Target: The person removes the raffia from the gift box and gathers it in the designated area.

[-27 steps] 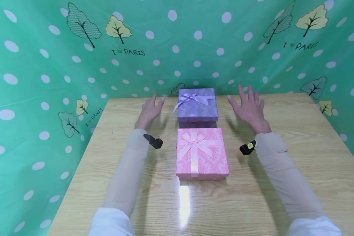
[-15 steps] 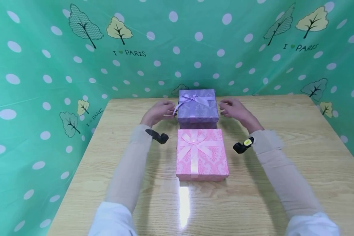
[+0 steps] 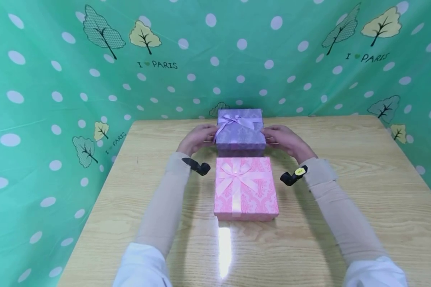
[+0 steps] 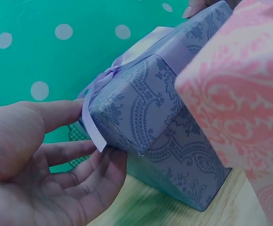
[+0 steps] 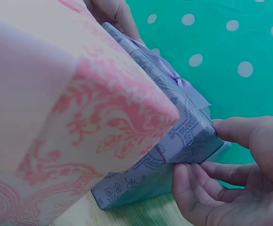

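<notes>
A purple gift box with a ribbon bow stands at the back of the table. On either side, my left hand and my right hand hold its lid. In the left wrist view, the thumb touches the lid beside a hanging ribbon end, and curled fingertips meet the lid's lower edge. The right wrist view has the thumb on the lid's side and the other fingers bent under its rim. The box's lower part shows beneath the lid.
A pink gift box with a pink bow stands just in front of the purple one, between my forearms. The wooden table backs onto a green dotted cloth. A small black camera sits on my left wrist.
Both hands have come inward from beside the purple box, fingers going from spread to bent, and now grip its lid. Both boxes stand where they were.
</notes>
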The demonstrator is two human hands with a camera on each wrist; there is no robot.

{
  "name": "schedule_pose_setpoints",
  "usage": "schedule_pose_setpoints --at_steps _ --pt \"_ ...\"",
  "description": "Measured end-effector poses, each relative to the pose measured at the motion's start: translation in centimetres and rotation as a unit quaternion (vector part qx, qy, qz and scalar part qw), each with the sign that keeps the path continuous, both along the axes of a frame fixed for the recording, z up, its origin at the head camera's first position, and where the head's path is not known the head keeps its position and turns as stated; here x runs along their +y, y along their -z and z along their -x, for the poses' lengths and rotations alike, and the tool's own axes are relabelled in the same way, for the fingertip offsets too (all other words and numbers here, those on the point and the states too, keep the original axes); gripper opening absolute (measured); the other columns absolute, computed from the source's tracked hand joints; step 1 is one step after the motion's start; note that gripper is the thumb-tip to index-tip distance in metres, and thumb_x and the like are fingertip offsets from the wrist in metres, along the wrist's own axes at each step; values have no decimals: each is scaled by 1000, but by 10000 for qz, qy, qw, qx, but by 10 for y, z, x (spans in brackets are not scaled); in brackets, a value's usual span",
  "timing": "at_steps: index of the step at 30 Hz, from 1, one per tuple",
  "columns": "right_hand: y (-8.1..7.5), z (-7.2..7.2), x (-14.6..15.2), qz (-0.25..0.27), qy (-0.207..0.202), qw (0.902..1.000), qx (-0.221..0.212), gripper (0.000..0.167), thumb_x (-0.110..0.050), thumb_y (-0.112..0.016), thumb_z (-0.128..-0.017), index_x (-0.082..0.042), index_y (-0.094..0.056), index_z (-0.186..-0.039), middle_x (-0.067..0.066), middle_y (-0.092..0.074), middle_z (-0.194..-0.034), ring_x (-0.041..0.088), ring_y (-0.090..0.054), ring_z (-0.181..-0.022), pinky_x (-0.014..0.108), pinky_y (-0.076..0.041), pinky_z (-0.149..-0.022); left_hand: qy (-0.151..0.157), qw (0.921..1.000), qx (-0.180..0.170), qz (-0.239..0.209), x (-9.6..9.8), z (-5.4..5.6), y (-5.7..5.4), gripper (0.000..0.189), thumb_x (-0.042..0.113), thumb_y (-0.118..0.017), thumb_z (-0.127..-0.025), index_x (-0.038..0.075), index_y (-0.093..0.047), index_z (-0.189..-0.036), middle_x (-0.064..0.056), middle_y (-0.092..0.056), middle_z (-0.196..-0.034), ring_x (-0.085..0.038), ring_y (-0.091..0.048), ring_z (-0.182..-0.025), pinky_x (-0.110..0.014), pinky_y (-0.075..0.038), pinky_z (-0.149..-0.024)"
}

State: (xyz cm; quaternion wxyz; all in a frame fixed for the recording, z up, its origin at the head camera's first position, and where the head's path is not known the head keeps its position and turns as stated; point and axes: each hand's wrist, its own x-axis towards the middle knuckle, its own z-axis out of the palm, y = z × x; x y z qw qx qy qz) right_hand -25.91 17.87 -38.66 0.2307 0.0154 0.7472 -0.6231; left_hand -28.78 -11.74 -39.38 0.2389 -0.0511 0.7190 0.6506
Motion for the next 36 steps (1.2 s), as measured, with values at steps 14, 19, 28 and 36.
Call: schedule_pose_setpoints --at_steps 14,19,28,36 --pt "-5 3 1 249 37 9996 -112 62 -33 -55 -97 4 -33 -143 6 -50 -113 13 -57 -95 26 -51 -90 -28 9999 74 -109 0 -1 -7 37 24 -56 -98 1 -54 -126 -6 -59 -99 -18 -58 -90 -42 -47 -101" --pt "-8 3 2 249 70 9996 -89 63 -33 -55 -97 3 -33 -144 5 -49 -114 13 -56 -95 23 -53 -84 26 9998 104 -141 1 -2 -10 37 23 -55 -98 0 -53 -128 -8 -58 -101 -20 -57 -92 -43 -46 -102" --pt "-17 1 4 286 -21 9995 117 59 -31 -54 -98 3 -35 -143 0 -57 -107 12 -59 -95 27 -52 -91 125 9996 205 -136 -1 -2 -18 40 24 -54 -99 2 -51 -132 -8 -57 -107 -19 -57 -94 -38 -49 -98" --pt "-34 -3 3 145 -87 9994 304 65 -36 -55 -97 2 -31 -144 7 -47 -126 21 -52 -110 39 -43 -106 47 9993 350 -85 -1 -3 -31 40 26 -55 -98 2 -49 -130 -8 -57 -105 -19 -58 -93 -37 -51 -96"
